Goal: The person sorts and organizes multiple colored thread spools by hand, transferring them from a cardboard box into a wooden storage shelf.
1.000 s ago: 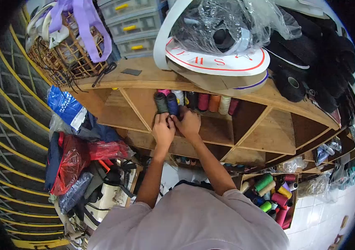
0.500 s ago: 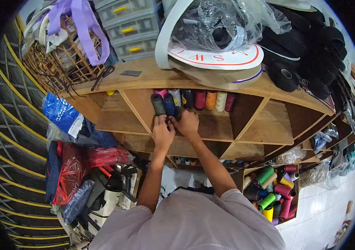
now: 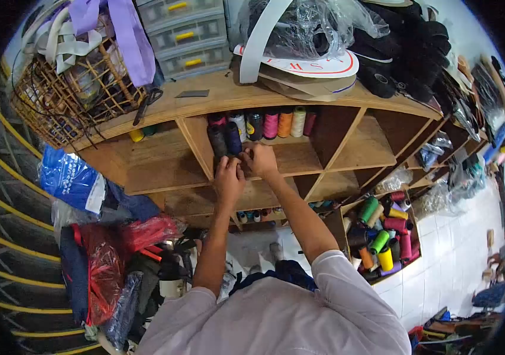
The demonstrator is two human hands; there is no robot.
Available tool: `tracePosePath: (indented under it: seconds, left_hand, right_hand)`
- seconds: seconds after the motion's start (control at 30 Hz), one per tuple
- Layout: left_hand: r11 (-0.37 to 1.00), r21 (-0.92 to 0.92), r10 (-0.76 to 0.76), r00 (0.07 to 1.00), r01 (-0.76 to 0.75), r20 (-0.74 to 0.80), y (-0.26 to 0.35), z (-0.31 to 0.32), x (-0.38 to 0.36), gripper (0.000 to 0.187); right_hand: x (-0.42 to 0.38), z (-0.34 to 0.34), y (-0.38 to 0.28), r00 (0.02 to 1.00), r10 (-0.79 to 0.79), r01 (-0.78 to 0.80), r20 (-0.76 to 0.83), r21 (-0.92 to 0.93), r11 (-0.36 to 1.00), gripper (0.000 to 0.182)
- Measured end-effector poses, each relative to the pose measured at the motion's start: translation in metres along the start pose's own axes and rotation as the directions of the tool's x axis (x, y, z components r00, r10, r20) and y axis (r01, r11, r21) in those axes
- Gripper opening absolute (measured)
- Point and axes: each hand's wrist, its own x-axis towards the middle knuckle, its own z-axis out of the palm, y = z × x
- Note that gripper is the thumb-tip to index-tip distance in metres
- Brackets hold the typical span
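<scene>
Reaching into a wooden shelf compartment (image 3: 300,163), head view: the left hand (image 3: 229,177) and right hand (image 3: 259,160) meet at the feet of two upright spools, a dark grey thread cone (image 3: 217,139) and a navy blue thread cone (image 3: 233,137). Fingers are curled at the bases; whether either hand truly grips cannot be told. Behind stands a row of coloured thread spools (image 3: 270,123). Judged risk: a nudge could topple the cones into that close-packed row.

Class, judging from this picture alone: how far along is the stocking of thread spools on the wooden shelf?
Done: a row of spools stands at the compartment's back. In hand: left hand and right hand at two dark spools in front. Left: neighbouring compartment bare; a bin of spools below.
</scene>
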Motion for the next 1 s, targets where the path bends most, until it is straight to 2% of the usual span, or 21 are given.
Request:
tracePosePath:
  seconds: [0.03,0.07,0.1,0.17,0.23,0.27,0.3,0.37,0.4,0.43,0.5,0.63,0.7,0.73,0.8,0.83,0.87,0.9,0.93,0.97,1.0]
  left_hand:
    - [1.0,-0.02,0.003,1.0,-0.002,0.014,-0.002,0.001,-0.001,0.016]
    - [1.0,0.002,0.016,1.0,-0.016,0.014,-0.006,0.001,-0.001,0.016]
    - [0.999,0.024,0.036,0.999,-0.036,0.02,-0.009,0.002,-0.002,0.015]
    - [0.997,-0.081,-0.012,0.999,0.015,0.039,-0.007,-0.001,-0.001,0.013]
    - [0.993,-0.105,0.052,0.999,-0.052,-0.005,-0.013,0.005,0.0,0.013]
    - [0.99,-0.129,0.068,0.997,-0.064,0.022,-0.014,0.007,-0.003,0.013]
    - [0.991,-0.088,0.098,0.995,-0.098,0.002,-0.009,0.002,-0.001,0.014]
    - [0.987,-0.051,0.148,0.989,-0.149,-0.023,-0.012,0.002,-0.003,0.012]
    - [0.982,-0.084,0.171,0.985,-0.172,-0.018,-0.013,0.001,-0.003,0.012]
    - [0.975,-0.114,0.192,0.981,-0.193,-0.014,-0.013,0.0,-0.003,0.012]
    - [0.971,-0.097,0.218,0.976,-0.217,-0.004,-0.013,-0.001,-0.003,0.012]
    - [0.971,-0.053,0.235,0.972,-0.234,0.019,-0.008,-0.005,-0.006,0.012]
    - [0.974,-0.066,0.22,0.975,-0.218,0.026,-0.005,-0.005,-0.007,0.013]
    - [0.968,-0.054,0.244,0.97,-0.244,-0.011,-0.003,-0.007,-0.007,0.013]
    - [0.965,-0.033,0.259,0.965,-0.26,-0.044,-0.005,-0.006,-0.008,0.012]
    - [0.965,-0.034,0.258,0.965,-0.259,-0.035,-0.007,-0.004,-0.009,0.012]
    - [0.97,-0.035,0.241,0.97,-0.242,-0.04,-0.008,-0.003,-0.009,0.011]
    - [0.973,-0.036,0.225,0.973,-0.227,-0.043,-0.008,-0.001,-0.008,0.011]
    - [0.973,-0.039,0.226,0.974,-0.227,-0.033,-0.005,0.002,-0.008,0.011]
    - [0.97,-0.035,0.237,0.97,-0.239,-0.05,-0.005,0.003,-0.008,0.01]
    - [0.968,-0.024,0.249,0.967,-0.251,-0.059,-0.008,0.001,-0.009,0.01]
  right_hand:
    - [-0.003,-0.007,-0.007,0.999,0.007,-0.007,0.033,-0.004,1.0,0.024]
    - [-0.006,-0.015,-0.013,1.0,-0.02,0.021,-0.022,0.079,0.997,0.023]
    - [-0.007,-0.012,-0.013,1.0,0.01,-0.008,-0.021,0.067,0.998,0.023]
    - [-0.011,-0.005,-0.008,0.998,-0.053,0.055,-0.043,0.048,0.997,0.029]
    - [-0.021,-0.007,-0.016,0.996,-0.017,0.018,-0.084,0.007,1.0,0.032]
    - [-0.026,-0.011,-0.018,0.994,-0.026,0.025,-0.11,-0.016,1.0,0.035]
    - [-0.033,-0.021,-0.025,0.993,-0.003,-0.001,-0.117,-0.033,0.999,0.035]
    - [-0.048,-0.038,-0.045,0.998,0.043,-0.046,-0.037,-0.101,0.994,0.038]
    - [-0.053,-0.036,-0.042,0.989,0.095,-0.075,0.112,-0.169,0.983,0.037]
    - [-0.06,-0.035,-0.04,0.989,0.101,-0.082,0.107,-0.175,0.981,0.037]
    - [-0.077,-0.033,-0.039,0.996,-0.067,0.061,-0.058,-0.1,0.993,0.04]
    - [-0.105,-0.044,-0.041,0.99,-0.128,0.12,-0.058,-0.122,0.985,0.045]
    - [-0.127,-0.059,-0.047,0.99,-0.143,0.139,-0.005,-0.212,0.967,0.05]
    - [-0.143,-0.072,-0.055,0.996,-0.072,0.079,0.044,-0.178,0.981,0.047]
    - [-0.201,-0.051,-0.015,0.967,0.105,-0.092,0.231,-0.067,0.993,0.044]
    - [-0.216,-0.076,-0.028,0.945,0.198,-0.239,0.259,0.137,0.961,0.048]
    - [-0.257,-0.065,-0.003,0.966,0.175,-0.196,0.188,0.097,0.976,0.048]
    - [-0.299,-0.06,0.018,0.855,0.422,-0.476,0.302,0.131,0.87,0.049]
    - [-0.346,-0.059,0.03,0.809,0.548,-0.584,0.21,0.184,0.791,0.048]
    - [-0.382,-0.062,0.038,0.751,0.643,-0.644,0.152,-0.051,0.764,0.044]
    - [-0.406,-0.068,0.041,0.506,0.83,-0.856,0.236,0.253,0.45,0.034]
